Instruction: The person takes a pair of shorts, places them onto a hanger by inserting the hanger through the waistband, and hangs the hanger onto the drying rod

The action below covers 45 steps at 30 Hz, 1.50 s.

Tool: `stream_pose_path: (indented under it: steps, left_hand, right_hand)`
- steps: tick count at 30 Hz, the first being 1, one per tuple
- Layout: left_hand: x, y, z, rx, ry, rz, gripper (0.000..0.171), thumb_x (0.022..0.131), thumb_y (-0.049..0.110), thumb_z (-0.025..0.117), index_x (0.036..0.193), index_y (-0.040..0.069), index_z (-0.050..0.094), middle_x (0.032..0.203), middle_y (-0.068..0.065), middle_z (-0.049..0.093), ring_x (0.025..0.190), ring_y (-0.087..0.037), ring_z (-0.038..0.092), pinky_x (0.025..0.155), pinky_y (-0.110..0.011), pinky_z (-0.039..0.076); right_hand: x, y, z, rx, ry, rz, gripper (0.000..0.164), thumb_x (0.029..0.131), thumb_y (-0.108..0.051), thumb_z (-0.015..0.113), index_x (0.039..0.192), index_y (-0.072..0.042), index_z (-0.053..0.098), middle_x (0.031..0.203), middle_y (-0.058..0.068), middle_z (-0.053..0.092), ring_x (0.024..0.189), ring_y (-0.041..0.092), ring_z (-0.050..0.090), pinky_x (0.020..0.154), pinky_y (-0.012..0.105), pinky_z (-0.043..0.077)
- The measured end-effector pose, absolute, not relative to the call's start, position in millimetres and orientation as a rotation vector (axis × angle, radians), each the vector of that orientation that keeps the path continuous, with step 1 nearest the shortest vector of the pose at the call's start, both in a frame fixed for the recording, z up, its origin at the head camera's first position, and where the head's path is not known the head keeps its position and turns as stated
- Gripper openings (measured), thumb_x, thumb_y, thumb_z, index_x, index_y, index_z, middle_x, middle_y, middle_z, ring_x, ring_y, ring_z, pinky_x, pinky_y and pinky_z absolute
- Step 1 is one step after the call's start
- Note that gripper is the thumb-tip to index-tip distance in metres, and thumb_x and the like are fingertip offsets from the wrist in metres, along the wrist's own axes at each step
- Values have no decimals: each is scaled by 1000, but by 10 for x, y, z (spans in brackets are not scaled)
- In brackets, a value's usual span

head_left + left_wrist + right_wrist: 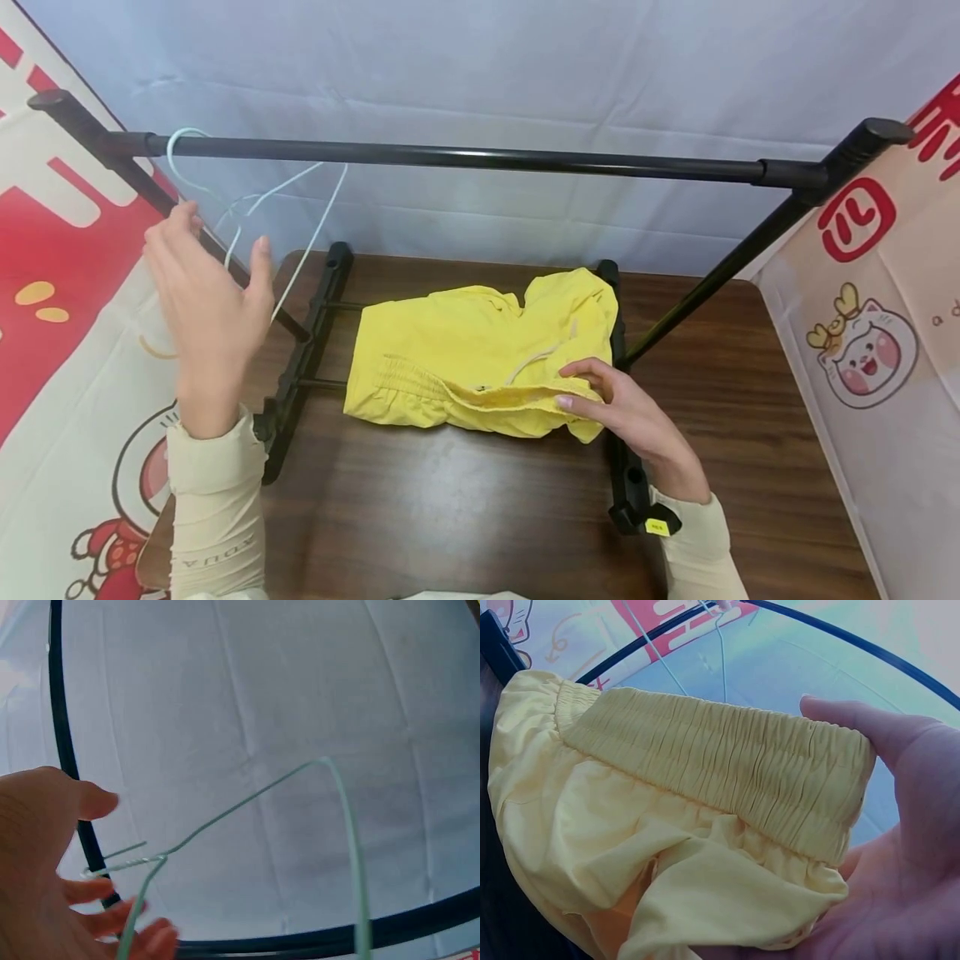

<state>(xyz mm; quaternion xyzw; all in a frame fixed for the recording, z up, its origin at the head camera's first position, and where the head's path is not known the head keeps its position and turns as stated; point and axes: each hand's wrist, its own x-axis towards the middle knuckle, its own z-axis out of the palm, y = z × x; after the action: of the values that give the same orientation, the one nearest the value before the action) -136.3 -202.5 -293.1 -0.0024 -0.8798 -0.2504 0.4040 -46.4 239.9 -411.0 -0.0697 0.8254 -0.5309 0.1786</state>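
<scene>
Yellow shorts [465, 333] with an elastic waistband and a pale drawstring lie on the table, across the rack's lower part. My right hand [633, 421] holds their waistband [727, 750] near its right end, thumb at the edge and fingers around the fabric. A pale green wire hanger [304, 254] hangs by its hook from the rack's bar, at the left. Beside it my left hand [213, 296] is raised with fingers relaxed and thumb apart. In the left wrist view the hanger [352, 832] passes close by these fingers, which are not closed around it.
A black clothes rack stands on the brown wooden table [450, 508], its top bar [480, 156] spanning the view and its feet [292, 400] at both sides. A pale cloth backdrop [487, 75] hangs behind. Printed panels [870, 333] flank the table.
</scene>
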Motion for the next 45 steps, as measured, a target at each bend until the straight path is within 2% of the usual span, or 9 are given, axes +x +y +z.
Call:
stream_pose_path:
  steps: [9,13,16,21,24,27,33,38,45]
  left_hand:
    - [-1515,-2100,-2707,193,-2560,-929,62,94,46,50,144,11,38,131,-16,60,112,-31,64,96,-48,49]
    - [-1610,-2195,-2644,228,-2654,-1006,59,95,51,47,141,14,44,124,-15,67,85,-6,71,78,-29,51]
    - [-1680,-2254,-2594,192,-2707,-1121,54,96,53,47,134,16,50,103,2,74,65,8,65,64,-19,46]
    - [-1759,-2304,-2532,128,-2770,-1256,51,97,53,49,129,14,56,80,22,68,68,3,70,67,-19,48]
    - [-1767,-2321,-2507,117,-2783,-1286,53,97,53,50,131,13,58,79,20,69,69,1,70,74,-20,43]
    - [-1765,-2329,-2483,124,-2795,-1296,52,96,54,51,130,14,59,77,18,70,69,-2,68,79,-24,37]
    - [-1800,-2312,-2426,169,-2844,-1280,54,95,60,47,121,18,68,88,11,60,90,-12,51,82,-30,34]
    - [-1834,-2300,-2415,184,-2893,-1238,55,96,63,40,116,22,71,81,3,43,89,-14,39,79,-35,29]
    - [-1849,-2273,-2438,259,-2844,-1239,55,97,62,38,97,15,65,69,7,38,75,-16,36,72,-33,29]
  right_hand:
    - [-479,2368,-4119,-206,2332,-1494,46,92,-36,68,130,-15,53,131,7,57,115,26,53,81,32,50]
    - [-481,2367,-4127,-225,2352,-1486,45,93,-36,68,130,-15,53,132,6,57,128,29,49,94,43,47]
    - [-486,2366,-4133,-232,2361,-1480,45,93,-36,68,130,-16,54,133,5,57,132,30,46,98,47,44]
    - [-494,2363,-4138,-229,2352,-1480,46,92,-35,68,130,-14,54,132,6,57,122,28,49,85,34,48]
    - [-499,2360,-4142,-231,2353,-1474,46,92,-36,69,130,-14,53,132,6,57,125,28,48,89,35,48]
    - [-504,2364,-4150,-233,2357,-1466,46,92,-37,69,130,-15,53,131,5,57,129,29,47,98,46,45]
    - [-504,2381,-4158,-249,2372,-1461,46,92,-36,69,129,-15,54,129,4,59,136,29,43,111,59,32]
    - [-508,2373,-4159,-258,2369,-1459,48,91,-36,69,130,-13,54,128,3,59,136,29,42,111,60,31]
    - [-519,2361,-4163,-268,2366,-1455,44,91,-36,69,128,-17,55,126,2,60,129,26,46,105,52,38]
